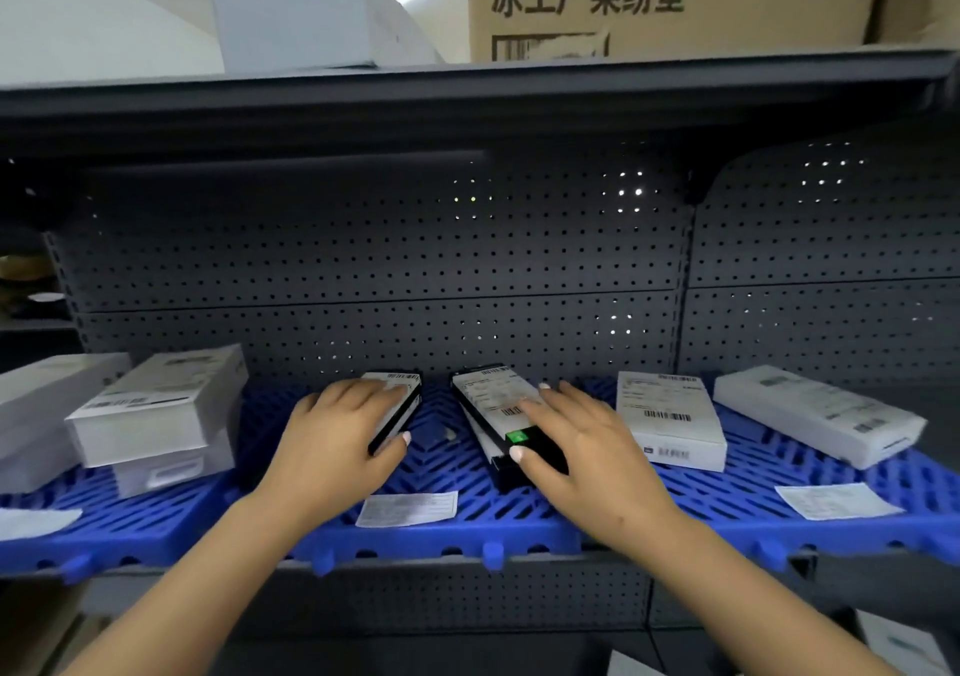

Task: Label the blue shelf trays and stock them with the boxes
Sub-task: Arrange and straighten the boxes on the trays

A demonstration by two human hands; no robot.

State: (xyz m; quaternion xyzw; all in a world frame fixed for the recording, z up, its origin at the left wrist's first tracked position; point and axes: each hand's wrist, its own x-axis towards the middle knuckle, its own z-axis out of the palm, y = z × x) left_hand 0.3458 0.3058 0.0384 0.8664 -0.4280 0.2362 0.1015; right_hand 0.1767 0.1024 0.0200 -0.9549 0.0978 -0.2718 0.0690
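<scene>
Two hands work mid-frame in the head view: left hand [340, 428] grips a black-edged box [399, 405], right hand [566, 441] lies fingers nearly straight on the stacked boxes [498, 410]. Both sit on the blue tray [447, 530] behind its label [408, 509]. Best square them parallel, clear of the label.

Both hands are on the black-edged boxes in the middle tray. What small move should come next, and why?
Probably square the right box stack up: it lies skewed on the blue tray, its lower box poking out beneath, while the left box sits straighter. The right hand already rests on top of it, so a slight twist should do, keeping it behind the paper label.
</scene>
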